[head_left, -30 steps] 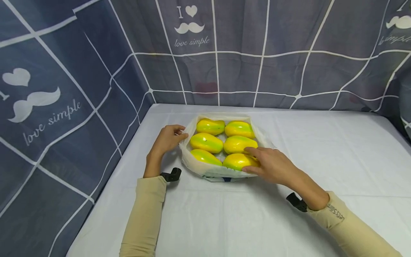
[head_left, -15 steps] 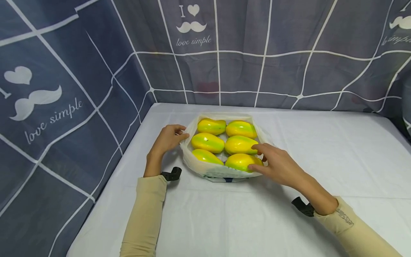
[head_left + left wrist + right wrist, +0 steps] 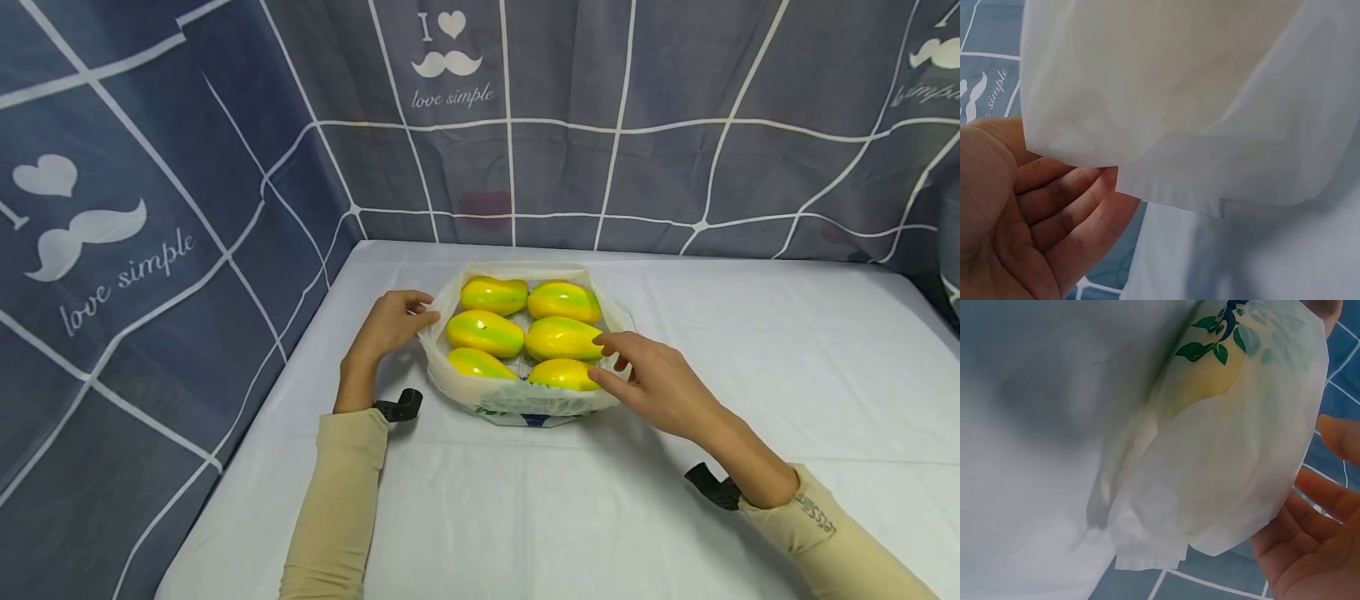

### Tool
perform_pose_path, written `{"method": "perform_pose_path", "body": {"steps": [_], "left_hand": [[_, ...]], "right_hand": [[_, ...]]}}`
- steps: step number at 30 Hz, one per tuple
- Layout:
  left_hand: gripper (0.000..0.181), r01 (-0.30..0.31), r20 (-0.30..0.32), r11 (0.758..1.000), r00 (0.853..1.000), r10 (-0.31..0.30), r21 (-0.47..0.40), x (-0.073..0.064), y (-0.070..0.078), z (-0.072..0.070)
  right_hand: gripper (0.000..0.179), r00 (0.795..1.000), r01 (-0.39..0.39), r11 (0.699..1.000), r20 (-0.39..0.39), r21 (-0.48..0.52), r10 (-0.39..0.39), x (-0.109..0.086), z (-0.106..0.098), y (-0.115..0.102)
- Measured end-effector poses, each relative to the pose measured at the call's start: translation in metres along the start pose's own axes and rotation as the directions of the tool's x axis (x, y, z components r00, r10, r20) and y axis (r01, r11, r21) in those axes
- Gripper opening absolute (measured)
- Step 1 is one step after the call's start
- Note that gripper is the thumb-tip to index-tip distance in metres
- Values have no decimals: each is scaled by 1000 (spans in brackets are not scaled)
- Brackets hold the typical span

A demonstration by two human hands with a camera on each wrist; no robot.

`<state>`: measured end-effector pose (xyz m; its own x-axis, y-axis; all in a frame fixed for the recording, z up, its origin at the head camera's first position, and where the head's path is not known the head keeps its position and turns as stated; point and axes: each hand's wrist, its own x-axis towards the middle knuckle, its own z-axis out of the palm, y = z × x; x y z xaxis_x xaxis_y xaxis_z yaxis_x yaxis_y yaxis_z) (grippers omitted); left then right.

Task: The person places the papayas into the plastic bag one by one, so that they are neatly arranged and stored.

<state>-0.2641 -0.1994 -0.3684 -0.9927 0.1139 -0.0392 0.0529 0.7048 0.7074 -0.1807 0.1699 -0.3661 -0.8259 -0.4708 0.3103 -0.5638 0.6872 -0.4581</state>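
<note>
A thin white plastic bag (image 3: 528,402) with green leaf print lies wide-mouthed on the table. Several glossy yellow-green papayas (image 3: 486,332) sit inside in two columns. At its left rim my left hand (image 3: 390,327) pinches the plastic; in the left wrist view the bag (image 3: 1166,81) hides part of this hand's fingers (image 3: 1094,219). My right hand (image 3: 660,379) hovers at the right rim with thumb and fingers spread, overlapping the ends of the two nearer right papayas (image 3: 562,375). The right wrist view shows its thumb (image 3: 1338,437) apart from the other fingers beside the bag (image 3: 1222,469).
A white cloth covers the table (image 3: 570,508). Behind it and along the left hang dark grey-blue curtains (image 3: 555,175) with white grid lines and lettering. Black wrist mounts (image 3: 402,406) jut from both wrists.
My right hand has drawn back to the right from the papayas. The bag's front rim now covers more of the front right papaya. My left hand stays nearly still.
</note>
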Motion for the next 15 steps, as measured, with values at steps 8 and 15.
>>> {"method": "perform_pose_path", "body": {"steps": [8, 15], "left_hand": [[41, -19, 6, 1000, 1000, 19, -11, -2, 4, -2], [45, -69, -81, 997, 994, 67, -33, 1, 2, -2]], "right_hand": [[42, 999, -28, 998, -18, 57, 29, -6, -2, 1], [54, 992, -72, 991, -100, 109, 83, -6, -14, 9]]}}
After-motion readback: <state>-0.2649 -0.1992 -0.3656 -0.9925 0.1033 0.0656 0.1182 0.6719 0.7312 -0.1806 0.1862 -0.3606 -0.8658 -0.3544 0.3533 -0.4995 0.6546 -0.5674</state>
